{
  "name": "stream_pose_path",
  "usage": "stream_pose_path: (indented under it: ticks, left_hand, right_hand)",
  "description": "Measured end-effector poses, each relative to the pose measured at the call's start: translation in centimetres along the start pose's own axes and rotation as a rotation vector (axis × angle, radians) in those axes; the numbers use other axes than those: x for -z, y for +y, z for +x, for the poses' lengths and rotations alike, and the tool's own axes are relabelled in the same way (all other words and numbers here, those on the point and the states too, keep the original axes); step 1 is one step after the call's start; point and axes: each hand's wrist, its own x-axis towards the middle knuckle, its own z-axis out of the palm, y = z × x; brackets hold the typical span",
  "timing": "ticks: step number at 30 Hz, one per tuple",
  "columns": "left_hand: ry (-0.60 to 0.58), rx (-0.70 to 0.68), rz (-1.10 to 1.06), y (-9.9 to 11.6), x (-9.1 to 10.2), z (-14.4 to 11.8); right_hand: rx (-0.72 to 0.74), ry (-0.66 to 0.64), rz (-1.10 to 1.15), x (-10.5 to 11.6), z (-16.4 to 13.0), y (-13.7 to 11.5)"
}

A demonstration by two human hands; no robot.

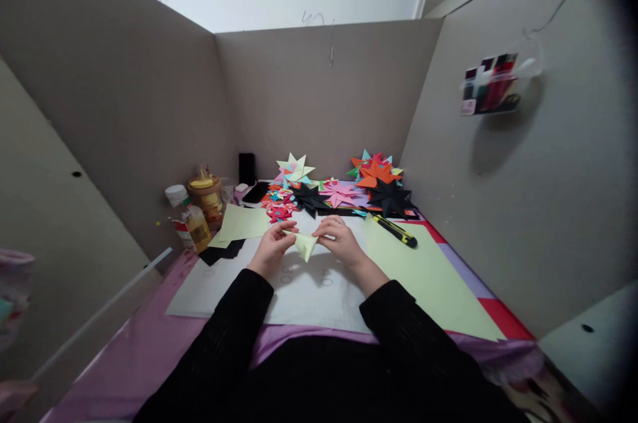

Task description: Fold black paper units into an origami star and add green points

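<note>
A small folded piece of pale yellow-green paper [306,247] is held up between my two hands, over a white sheet [309,306] with pencilled numbers. My left hand [274,247] pinches its left corner between thumb and fingers. At the right corner, my right hand [341,241] pinches it in the same way. The paper is roughly triangular, with a point facing down toward me. Its far side is hidden from me.
Folded paper stars, including a black star [390,197] and a pink star [340,193], lie at the back. A yellow-black box cutter [395,230] rests on pale green paper [433,277] at right. Pale squares [244,222], a bottle [198,223] and a tub [207,197] stand left.
</note>
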Motion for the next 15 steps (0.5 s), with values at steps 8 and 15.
stream_pose_path:
  ticks: [8, 15]
  left_hand:
    - [0.015, -0.053, -0.048, -0.06, 0.23, 0.07]
    - [-0.014, -0.052, -0.073, 0.07, 0.16, -0.03]
  right_hand:
    - [-0.028, -0.116, 0.068, 0.20, -0.12, 0.11]
    - [-0.160, -0.181, 0.161, 0.08, -0.25, 0.72]
